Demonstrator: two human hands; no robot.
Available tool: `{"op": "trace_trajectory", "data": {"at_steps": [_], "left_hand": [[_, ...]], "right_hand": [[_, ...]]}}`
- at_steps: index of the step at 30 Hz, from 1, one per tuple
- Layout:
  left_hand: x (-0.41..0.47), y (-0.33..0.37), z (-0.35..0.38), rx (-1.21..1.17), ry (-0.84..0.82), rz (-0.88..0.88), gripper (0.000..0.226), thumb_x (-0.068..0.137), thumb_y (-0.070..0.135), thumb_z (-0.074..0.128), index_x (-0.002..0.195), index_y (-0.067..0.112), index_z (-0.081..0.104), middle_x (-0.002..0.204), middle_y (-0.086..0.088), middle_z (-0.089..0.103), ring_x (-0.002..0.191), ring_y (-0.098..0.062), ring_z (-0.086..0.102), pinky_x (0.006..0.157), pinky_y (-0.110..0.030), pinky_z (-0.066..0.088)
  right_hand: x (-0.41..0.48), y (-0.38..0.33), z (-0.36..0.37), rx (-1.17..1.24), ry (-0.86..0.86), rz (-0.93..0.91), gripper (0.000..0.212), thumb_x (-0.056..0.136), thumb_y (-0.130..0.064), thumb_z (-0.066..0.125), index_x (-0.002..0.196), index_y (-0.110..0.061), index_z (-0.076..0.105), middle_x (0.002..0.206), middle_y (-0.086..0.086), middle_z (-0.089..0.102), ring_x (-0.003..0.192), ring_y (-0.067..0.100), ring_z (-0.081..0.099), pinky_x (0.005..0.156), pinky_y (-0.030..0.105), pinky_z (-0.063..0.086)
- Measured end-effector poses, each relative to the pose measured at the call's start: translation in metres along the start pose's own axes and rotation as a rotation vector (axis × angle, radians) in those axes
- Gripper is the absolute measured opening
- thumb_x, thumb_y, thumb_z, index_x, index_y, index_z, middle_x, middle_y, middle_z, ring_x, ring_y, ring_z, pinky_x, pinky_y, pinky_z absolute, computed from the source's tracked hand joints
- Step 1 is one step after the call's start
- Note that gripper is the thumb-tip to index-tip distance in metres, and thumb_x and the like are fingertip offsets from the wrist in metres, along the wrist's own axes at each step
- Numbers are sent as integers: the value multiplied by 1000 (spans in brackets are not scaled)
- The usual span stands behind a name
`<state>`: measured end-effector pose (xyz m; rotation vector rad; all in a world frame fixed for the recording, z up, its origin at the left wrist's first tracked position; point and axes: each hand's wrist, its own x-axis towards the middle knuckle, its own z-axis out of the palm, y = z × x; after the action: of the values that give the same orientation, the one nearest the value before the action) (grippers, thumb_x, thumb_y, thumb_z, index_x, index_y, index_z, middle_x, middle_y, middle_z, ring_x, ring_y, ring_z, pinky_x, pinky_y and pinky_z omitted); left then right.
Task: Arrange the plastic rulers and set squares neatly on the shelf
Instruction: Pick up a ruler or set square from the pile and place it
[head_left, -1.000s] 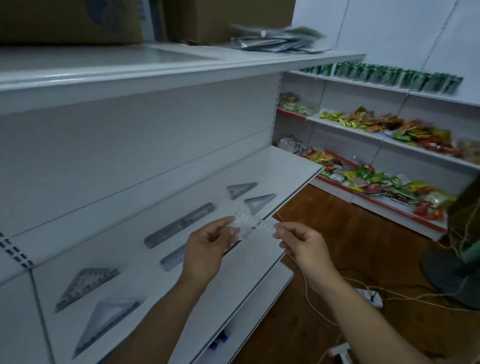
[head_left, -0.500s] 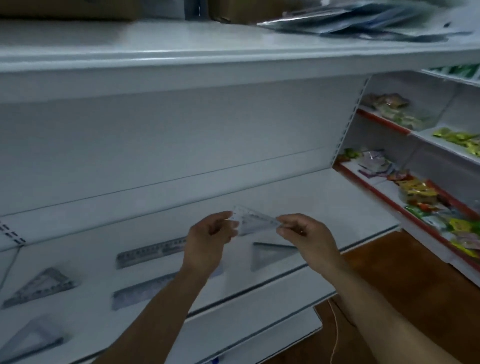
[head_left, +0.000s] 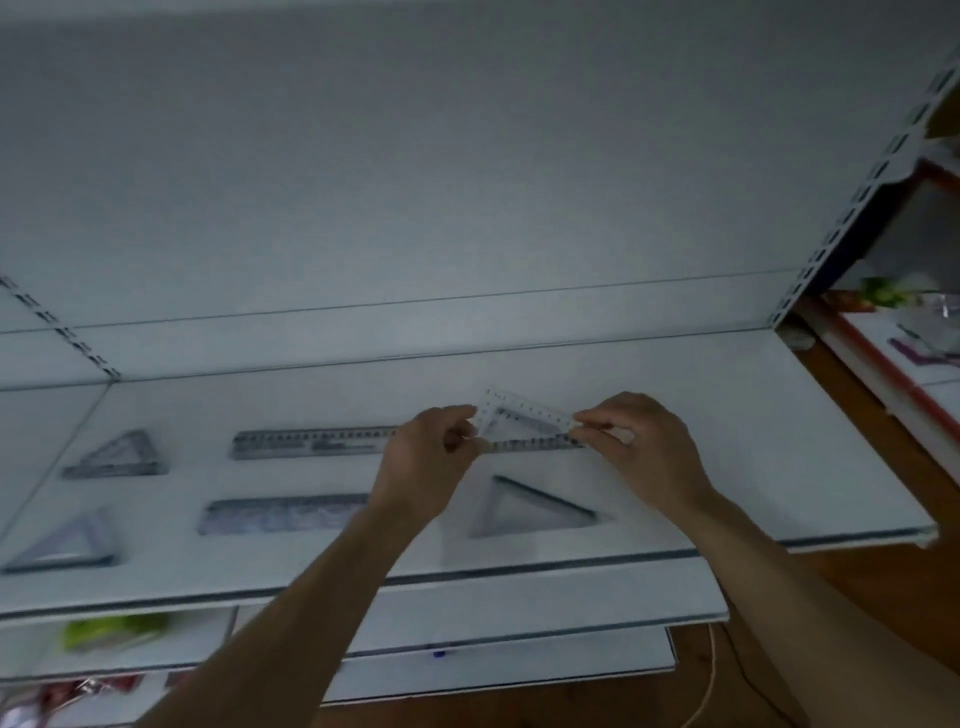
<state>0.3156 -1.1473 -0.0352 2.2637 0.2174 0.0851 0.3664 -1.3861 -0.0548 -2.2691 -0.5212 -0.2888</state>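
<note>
A clear plastic set square hangs just above the white shelf. My left hand pinches its left corner and my right hand pinches its right tip. On the shelf lie two rulers, one at the back and one at the front. A set square lies below my hands. Two more set squares lie at the left, one behind and one in front.
The shelf's white back panel rises behind. To the right stands another shelving unit with packets and a red edge strip. Lower shelves jut out below, over a brown floor with a cable.
My view has swung left and down toward the shelf. Both hands have kept hold of the set square and carried it lower, over the back row.
</note>
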Motion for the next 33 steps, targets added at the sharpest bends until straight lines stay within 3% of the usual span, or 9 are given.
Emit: {"op": "trace_trajectory", "data": {"at_steps": [4, 6, 11, 18, 21, 27, 33], "left_hand": [[3, 0, 5, 126, 24, -25, 33, 86, 38, 67, 116, 23, 67, 95, 11, 69, 88, -6, 62, 81, -21, 48], [5, -3, 7, 172, 18, -33, 33, 86, 41, 66, 114, 25, 67, 96, 10, 68, 87, -7, 62, 80, -24, 49], [4, -9, 7, 222, 21, -42, 32, 86, 45, 65, 111, 26, 67, 92, 12, 61, 79, -3, 55, 70, -18, 39], [5, -12, 7, 263, -8, -49, 33, 88, 44, 62, 115, 25, 67, 103, 5, 62, 89, -10, 54, 76, -22, 39], [6, -14, 7, 252, -19, -51, 33, 87, 44, 64, 114, 26, 67, 100, 6, 62, 87, -9, 55, 74, -21, 39], [7, -16, 6, 224, -36, -28, 30, 85, 37, 68, 113, 25, 69, 96, 9, 63, 85, -7, 56, 72, -18, 39], [6, -18, 6, 226, -10, -26, 26, 87, 36, 66, 110, 26, 71, 96, 9, 62, 91, -9, 57, 75, -17, 36]], "right_hand": [[2, 17, 6, -38, -8, -12, 17, 79, -33, 73, 89, -20, 77, 91, -10, 66, 87, -1, 48, 79, 3, 35], [2, 20, 9, -23, -14, -11, 16, 79, -29, 73, 89, -18, 77, 93, -8, 67, 90, 0, 48, 82, 1, 34], [3, 24, 12, -29, -48, -36, 16, 80, -31, 73, 91, -20, 77, 97, -9, 67, 93, 2, 49, 85, 2, 33], [4, 27, 15, -117, -78, -82, 25, 80, -42, 64, 90, -23, 78, 95, -9, 70, 87, 16, 60, 80, 30, 49], [4, 27, 16, -130, -91, -78, 27, 80, -43, 64, 90, -22, 77, 95, -9, 70, 88, 16, 59, 82, 29, 47], [5, 29, 16, -109, -96, -76, 21, 78, -35, 74, 91, -18, 77, 96, -7, 70, 88, 16, 59, 83, 16, 38], [5, 28, 16, -111, -100, -80, 17, 79, -31, 75, 91, -20, 77, 96, -6, 69, 88, 15, 58, 84, 22, 40]]}}
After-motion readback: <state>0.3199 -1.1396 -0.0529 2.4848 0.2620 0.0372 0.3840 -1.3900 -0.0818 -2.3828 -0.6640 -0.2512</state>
